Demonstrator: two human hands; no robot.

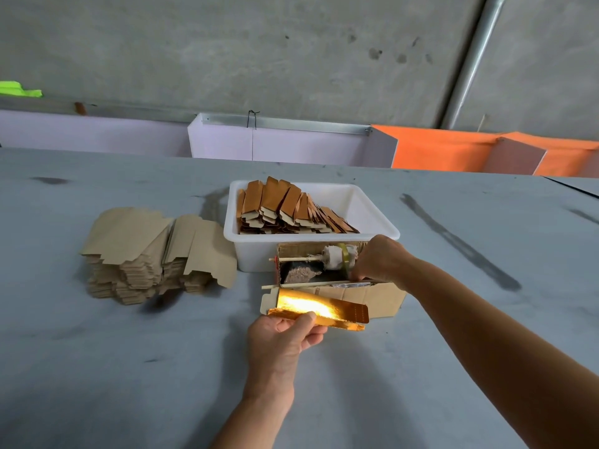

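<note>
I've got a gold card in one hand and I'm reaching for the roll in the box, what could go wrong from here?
The left hand pinches the gold card blank by one edge only, so it may sag or crease.
The right hand works at the roll on a thin wooden stick laid across the cardboard box; a hard pull might lift the stick out or drag the box.

A tub holding folded cartons is set mid-table, a stack of flat blanks lying to its left, a cardboard box placed just before it, nearer the person.
</note>
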